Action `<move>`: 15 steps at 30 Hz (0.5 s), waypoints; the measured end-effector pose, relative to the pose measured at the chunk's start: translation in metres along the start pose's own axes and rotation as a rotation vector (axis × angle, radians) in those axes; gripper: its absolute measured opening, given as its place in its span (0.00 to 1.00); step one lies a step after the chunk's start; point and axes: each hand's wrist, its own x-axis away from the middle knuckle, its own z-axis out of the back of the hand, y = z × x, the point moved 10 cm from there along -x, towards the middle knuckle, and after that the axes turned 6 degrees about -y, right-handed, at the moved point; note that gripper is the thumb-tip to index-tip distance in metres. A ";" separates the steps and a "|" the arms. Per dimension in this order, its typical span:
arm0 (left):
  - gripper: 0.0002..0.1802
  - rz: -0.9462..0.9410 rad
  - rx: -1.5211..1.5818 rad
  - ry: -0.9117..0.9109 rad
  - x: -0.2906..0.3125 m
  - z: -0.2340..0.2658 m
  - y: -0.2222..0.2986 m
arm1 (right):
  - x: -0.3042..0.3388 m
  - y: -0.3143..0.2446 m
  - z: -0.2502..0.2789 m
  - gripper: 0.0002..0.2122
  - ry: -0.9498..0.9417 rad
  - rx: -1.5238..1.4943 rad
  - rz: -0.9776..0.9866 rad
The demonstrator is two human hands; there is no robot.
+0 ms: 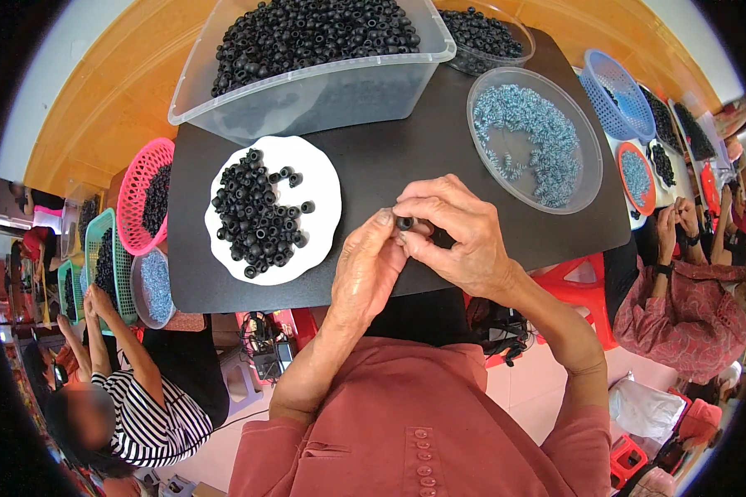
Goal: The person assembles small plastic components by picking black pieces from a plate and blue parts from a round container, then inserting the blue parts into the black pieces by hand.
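Observation:
A small round black bead-like piece [404,223] with a hole in its end is pinched between my two hands above the near side of the dark table. My left hand [360,263] grips it from the left with thumb and fingertips. From the right, the thumb and fingers of my right hand [462,236] close on the same piece; whether anything smaller is between them is hidden. Left of my hands, a white scalloped plate [322,186] carries many similar black pieces [257,219]. Beyond my right hand stands a clear round dish [584,178] of small translucent blue pieces [547,141].
A large clear plastic bin [331,95] full of black pieces stands at the far side, beside a clear round tub [518,50] of them. Pink [124,195] and blue baskets [609,99] flank the dark table [381,153]. Co-workers sit left [162,414] and right [680,319].

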 end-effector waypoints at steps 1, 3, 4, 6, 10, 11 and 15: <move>0.15 -0.002 0.056 -0.002 0.000 0.001 0.000 | 0.000 -0.001 0.001 0.11 0.009 0.008 0.009; 0.15 0.004 0.057 -0.030 -0.001 0.001 -0.001 | 0.000 0.002 0.000 0.11 -0.001 -0.046 -0.008; 0.15 0.011 0.058 -0.060 -0.002 0.000 -0.001 | 0.000 0.004 0.000 0.11 -0.009 -0.098 -0.025; 0.15 0.019 0.030 -0.064 -0.002 0.000 -0.003 | 0.001 0.006 0.000 0.12 -0.008 -0.115 -0.022; 0.15 0.033 -0.016 -0.067 -0.002 -0.003 -0.004 | 0.003 0.007 0.001 0.12 -0.004 -0.135 -0.025; 0.15 0.034 -0.015 -0.068 -0.002 -0.003 -0.004 | 0.003 0.007 0.002 0.12 -0.004 -0.134 -0.026; 0.15 0.045 -0.005 -0.073 -0.001 -0.002 -0.006 | 0.004 0.000 0.004 0.13 0.020 -0.012 0.017</move>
